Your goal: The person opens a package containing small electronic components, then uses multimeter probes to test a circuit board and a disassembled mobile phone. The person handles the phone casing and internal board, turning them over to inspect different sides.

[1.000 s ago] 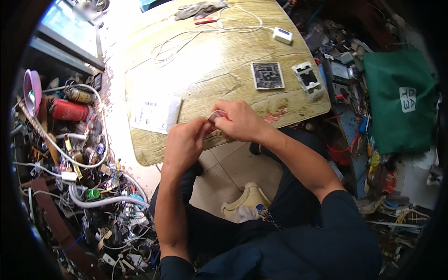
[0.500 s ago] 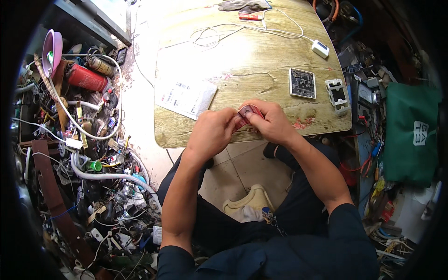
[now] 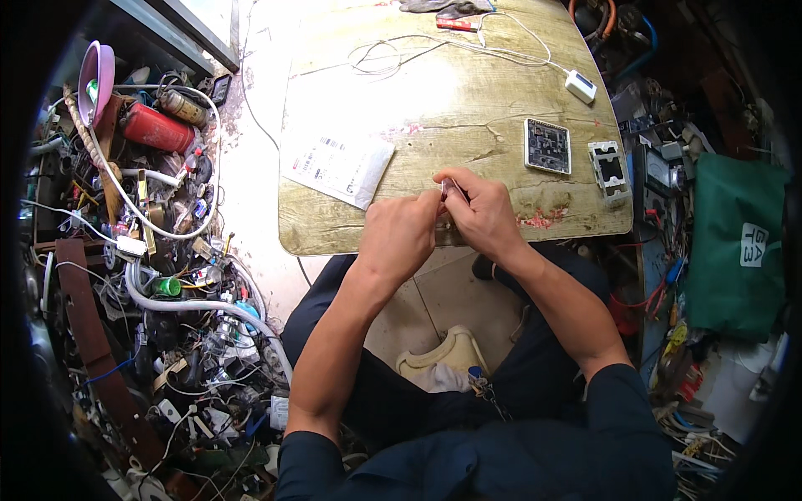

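Note:
Both of my hands meet over the table's near edge, fingers closed round a small red packet (image 3: pixel 447 191). Only a narrow, shiny sliver of it shows between the fingers. My left hand (image 3: pixel 399 230) has its knuckles turned up and pinches one side. Opposite it, my right hand (image 3: pixel 483 210) grips the other side with thumb and bent forefinger. Left of the hands lies a white printed mailing bag (image 3: pixel 341 171), flat on the wooden-topped table (image 3: pixel 451 159). To the right are a square dark circuit board in a white frame (image 3: pixel 547 146) and a white mounting frame (image 3: pixel 610 169).
A white cable (image 3: pixel 468 48) runs across the table's far side to a small white box (image 3: pixel 580 87). Beyond it sit a red box (image 3: pixel 457 24) and a grey glove (image 3: pixel 447 7). Heaped parts (image 3: pixel 192 334) crowd the left floor; a green bag (image 3: pixel 735 242) hangs right.
My hands have turned and drawn closer together, so the red packet, broadly visible before, is now nearly hidden by the fingers. The view has shifted slightly.

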`<move>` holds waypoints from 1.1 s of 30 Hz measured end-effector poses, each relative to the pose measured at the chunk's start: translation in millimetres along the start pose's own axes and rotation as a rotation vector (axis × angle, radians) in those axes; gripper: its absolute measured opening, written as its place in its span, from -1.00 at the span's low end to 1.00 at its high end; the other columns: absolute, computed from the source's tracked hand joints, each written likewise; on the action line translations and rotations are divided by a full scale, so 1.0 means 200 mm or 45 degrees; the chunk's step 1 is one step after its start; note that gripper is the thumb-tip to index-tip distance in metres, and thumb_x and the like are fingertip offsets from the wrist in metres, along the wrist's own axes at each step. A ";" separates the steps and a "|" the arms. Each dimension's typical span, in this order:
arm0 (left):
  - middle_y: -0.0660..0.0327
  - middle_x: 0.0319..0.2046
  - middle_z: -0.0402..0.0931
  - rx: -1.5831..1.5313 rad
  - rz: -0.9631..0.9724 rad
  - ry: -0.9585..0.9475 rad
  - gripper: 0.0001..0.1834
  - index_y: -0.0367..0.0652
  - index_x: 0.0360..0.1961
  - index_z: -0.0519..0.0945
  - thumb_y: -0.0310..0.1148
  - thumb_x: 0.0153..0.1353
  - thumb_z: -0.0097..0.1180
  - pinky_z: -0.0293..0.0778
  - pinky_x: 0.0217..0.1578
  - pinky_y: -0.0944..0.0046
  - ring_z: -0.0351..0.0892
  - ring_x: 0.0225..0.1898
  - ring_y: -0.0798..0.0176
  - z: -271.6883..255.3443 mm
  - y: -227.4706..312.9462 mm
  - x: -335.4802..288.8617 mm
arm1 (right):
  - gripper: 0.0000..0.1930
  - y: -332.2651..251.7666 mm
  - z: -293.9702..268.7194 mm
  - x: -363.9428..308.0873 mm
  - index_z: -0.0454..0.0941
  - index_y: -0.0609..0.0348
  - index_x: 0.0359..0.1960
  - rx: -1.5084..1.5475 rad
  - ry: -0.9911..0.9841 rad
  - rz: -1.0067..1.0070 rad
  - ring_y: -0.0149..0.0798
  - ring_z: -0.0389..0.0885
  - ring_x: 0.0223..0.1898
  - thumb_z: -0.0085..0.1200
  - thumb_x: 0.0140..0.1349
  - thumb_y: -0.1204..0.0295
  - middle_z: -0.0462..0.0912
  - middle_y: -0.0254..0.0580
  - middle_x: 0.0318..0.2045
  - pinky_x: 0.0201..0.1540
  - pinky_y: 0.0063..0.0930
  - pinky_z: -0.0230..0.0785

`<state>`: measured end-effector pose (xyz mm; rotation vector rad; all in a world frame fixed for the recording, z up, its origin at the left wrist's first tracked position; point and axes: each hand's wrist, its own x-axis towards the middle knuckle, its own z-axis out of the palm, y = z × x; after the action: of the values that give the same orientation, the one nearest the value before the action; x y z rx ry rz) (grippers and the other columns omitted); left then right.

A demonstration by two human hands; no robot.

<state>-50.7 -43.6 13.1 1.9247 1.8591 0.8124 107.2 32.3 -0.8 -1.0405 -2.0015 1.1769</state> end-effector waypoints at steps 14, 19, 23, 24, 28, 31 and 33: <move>-0.15 -0.52 0.56 -0.216 -0.054 -0.205 -0.81 -0.24 -0.31 0.67 -0.32 0.36 0.25 0.50 -0.37 -0.07 0.59 -0.42 -0.29 -0.12 -0.08 0.02 | -0.71 0.03 -0.17 0.04 0.46 0.23 0.13 0.792 -0.729 0.555 -0.39 0.71 -0.30 -0.03 0.43 0.42 0.66 -0.21 -0.30 -0.25 -0.53 0.60; -0.08 -0.56 0.57 -0.228 -0.079 -0.237 -0.80 -0.25 -0.28 0.68 -0.31 0.38 0.24 0.50 -0.40 -0.02 0.61 -0.50 -0.16 -0.14 -0.11 0.03 | -0.61 0.03 -0.23 0.08 0.40 0.34 0.28 1.047 -0.878 0.681 -0.26 0.76 -0.05 -0.06 0.50 0.42 0.65 -0.02 -0.01 -0.07 -0.47 0.70; 0.00 -0.60 0.57 -0.365 -0.206 -0.368 -0.81 -0.27 -0.23 0.70 -0.34 0.43 0.20 0.52 -0.45 0.10 0.65 -0.55 0.13 -0.20 -0.07 0.06 | -0.54 0.07 -0.26 0.10 0.35 0.36 0.32 1.271 -0.929 0.667 -0.15 0.78 -0.02 0.00 0.58 0.26 0.64 0.05 0.06 -0.06 -0.43 0.73; 0.02 -0.61 0.57 -0.376 -0.211 -0.388 -0.81 -0.28 -0.22 0.71 -0.35 0.43 0.20 0.53 -0.46 0.13 0.65 -0.55 0.19 -0.21 -0.07 0.06 | -0.52 0.08 -0.26 0.10 0.34 0.36 0.32 1.250 -0.951 0.629 -0.14 0.79 -0.03 0.02 0.58 0.23 0.63 0.05 0.07 -0.07 -0.43 0.73; 0.03 -0.60 0.58 -0.506 -0.152 -0.392 -0.79 -0.31 -0.22 0.70 -0.35 0.44 0.20 0.52 -0.46 0.19 0.64 -0.55 0.24 -0.17 -0.12 0.07 | -0.44 0.14 -0.21 0.09 0.33 0.35 0.31 1.149 -0.988 0.552 -0.12 0.80 -0.06 0.09 0.55 0.12 0.62 0.07 0.09 -0.11 -0.44 0.74; 0.03 -0.59 0.58 -0.562 -0.185 -0.365 -0.78 -0.32 -0.22 0.70 -0.34 0.43 0.21 0.52 -0.44 0.18 0.62 -0.55 0.24 -0.16 -0.14 0.06 | -0.45 0.14 -0.19 0.09 0.33 0.34 0.30 1.206 -0.960 0.593 -0.13 0.81 -0.08 0.08 0.56 0.12 0.62 0.09 0.09 -0.15 -0.44 0.74; -0.01 -0.57 0.59 -0.504 -0.171 -0.353 -0.78 -0.31 -0.21 0.70 -0.33 0.42 0.21 0.52 -0.41 0.14 0.63 -0.53 0.15 -0.16 -0.14 0.06 | -0.49 0.13 -0.19 0.09 0.34 0.34 0.30 1.253 -0.925 0.634 -0.13 0.81 -0.10 0.05 0.58 0.16 0.63 0.09 0.07 -0.16 -0.44 0.74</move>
<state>-92.7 -34.3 23.8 1.5597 1.5121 0.7584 136.6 72.8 -6.1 -0.6044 -1.2165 2.7101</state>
